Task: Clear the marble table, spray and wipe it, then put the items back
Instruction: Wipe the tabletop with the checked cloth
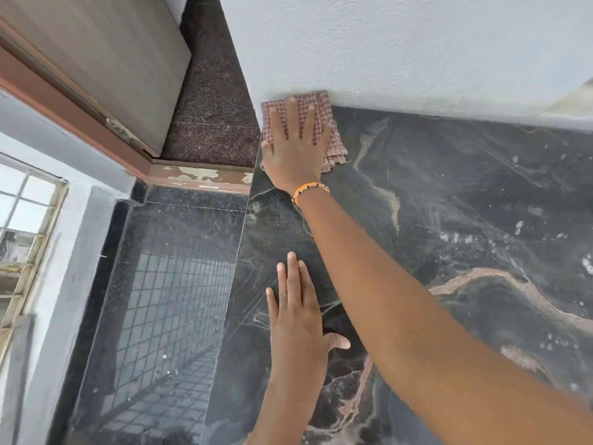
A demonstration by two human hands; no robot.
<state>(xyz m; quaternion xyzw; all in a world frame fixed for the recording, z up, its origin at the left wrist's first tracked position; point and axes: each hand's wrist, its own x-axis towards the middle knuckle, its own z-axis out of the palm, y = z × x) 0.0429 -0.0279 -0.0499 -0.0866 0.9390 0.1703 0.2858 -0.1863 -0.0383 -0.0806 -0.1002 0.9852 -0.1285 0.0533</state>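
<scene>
The right hand (293, 149) presses flat, fingers spread, on a checked cloth (333, 146) in the table's (465, 194) far left corner, touching the wall (417, 43). Soft and light, the cloth looks best pushed under the palm. The left hand (296, 319) rests open near the left edge; open marble stretches right.

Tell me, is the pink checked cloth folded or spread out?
Folded: stacked layer edges show at the pink checked cloth's near side, under the flat right hand.
</scene>
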